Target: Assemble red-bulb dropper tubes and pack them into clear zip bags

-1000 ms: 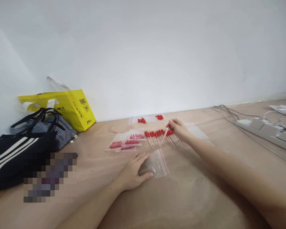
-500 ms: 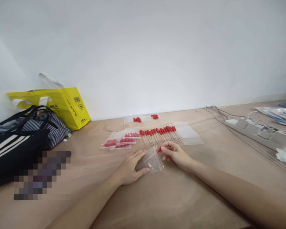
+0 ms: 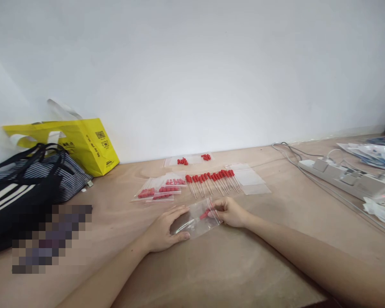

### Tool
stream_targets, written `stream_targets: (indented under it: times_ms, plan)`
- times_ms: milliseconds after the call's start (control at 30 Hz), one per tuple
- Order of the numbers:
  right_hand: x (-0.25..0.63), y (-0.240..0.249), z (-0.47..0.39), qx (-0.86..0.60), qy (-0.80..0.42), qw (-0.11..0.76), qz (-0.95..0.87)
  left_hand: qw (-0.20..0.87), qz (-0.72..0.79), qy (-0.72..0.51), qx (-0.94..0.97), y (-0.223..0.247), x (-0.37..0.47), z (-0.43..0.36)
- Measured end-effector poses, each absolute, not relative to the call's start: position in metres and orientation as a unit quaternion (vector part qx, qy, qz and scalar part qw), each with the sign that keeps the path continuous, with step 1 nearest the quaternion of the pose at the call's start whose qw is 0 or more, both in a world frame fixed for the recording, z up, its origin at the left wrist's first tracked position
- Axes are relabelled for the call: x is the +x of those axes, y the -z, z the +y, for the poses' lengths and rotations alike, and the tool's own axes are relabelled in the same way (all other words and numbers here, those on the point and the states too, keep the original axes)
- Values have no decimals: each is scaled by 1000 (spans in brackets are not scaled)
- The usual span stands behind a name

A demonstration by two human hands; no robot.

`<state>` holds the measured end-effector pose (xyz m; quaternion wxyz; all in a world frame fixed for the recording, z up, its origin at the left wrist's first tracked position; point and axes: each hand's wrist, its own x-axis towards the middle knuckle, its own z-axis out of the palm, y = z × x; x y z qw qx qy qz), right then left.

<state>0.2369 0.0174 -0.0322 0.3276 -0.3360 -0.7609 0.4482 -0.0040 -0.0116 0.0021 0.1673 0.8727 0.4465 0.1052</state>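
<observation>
My left hand (image 3: 165, 231) rests on the table with thumb and fingers spread round the closed end of a clear zip-lock bag (image 3: 192, 231), gripping its sides. At the bag's mouth, my right hand (image 3: 232, 212) is pinched, its fingertips partly inside the opening. A small red piece (image 3: 204, 214) shows through the plastic at those fingertips. Just beyond lies a row of red-tipped sticks (image 3: 211, 177), their pale ends towards me. To their left, several clear bags with red pieces (image 3: 167, 189) overlap.
Flat clear bags (image 3: 252, 177) lie right of the row. Farther back is another clear bag (image 3: 192, 159) with red pieces. A yellow bag (image 3: 96, 145) and a dark bag (image 3: 22, 205) stand left. A power strip (image 3: 346, 177) with cables and some packets (image 3: 368, 152) lie right.
My right hand has brought the red piece from beside the bag's mouth to inside it. My left hand and the bag have shifted slightly left.
</observation>
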Motion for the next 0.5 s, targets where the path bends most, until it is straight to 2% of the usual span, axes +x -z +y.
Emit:
stream_targets:
  times_ms: [100, 233, 267, 333, 500]
  plan:
    - [239, 30, 19, -326, -351, 311, -821, 171, 439, -98, 876, -2, -1, -11]
    - [245, 19, 39, -352, -367, 244, -826, 171, 430, -99, 881, -2, 1, -10]
    - [244, 15, 48, -392, -356, 252, -810, 172, 429, -100, 881, -2, 0, -10]
    - [239, 7, 67, -510, -261, 313, -758, 172, 427, -101, 882, -3, 0, -10]
    - [197, -5, 111, -593, -196, 342, -702, 178, 427, -99, 881, -5, -1, -12]
